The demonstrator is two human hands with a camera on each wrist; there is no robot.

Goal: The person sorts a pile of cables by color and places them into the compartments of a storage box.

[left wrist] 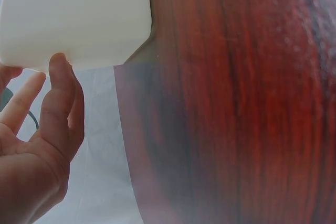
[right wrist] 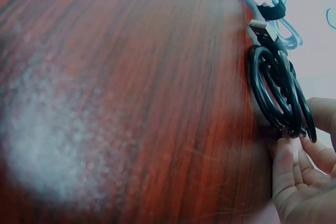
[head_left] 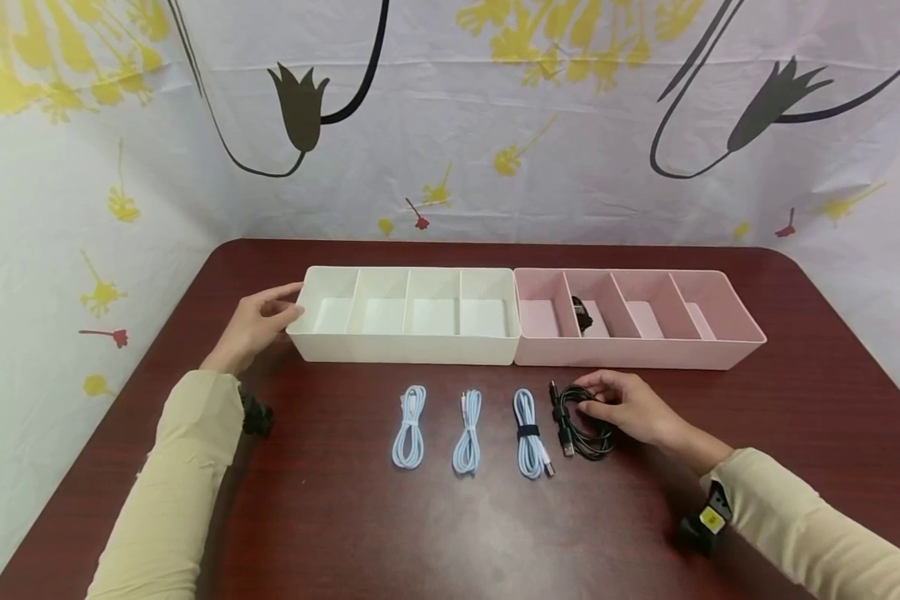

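So from my end: the right hand (head_left: 633, 410) is pinching the near edge of a coiled black cable (right wrist: 286, 83) between thumb and fingers, with most of the coil sitting just left of its fingertips. Strapped blue cable (head_left: 527, 408) is a bit further left of that hand. My left hand (head_left: 251, 327) has its fingers loosely spread, tips touching the white organizer's (head_left: 412, 348) end.

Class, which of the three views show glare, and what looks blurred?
Head: a pale glare patch on the tabletop, near the bottom edge; left wrist: whitish sheen at upper right, tabletop grain soft; right wrist: grainy glare at lower left, the black cable sharper than the blurred tabletop.
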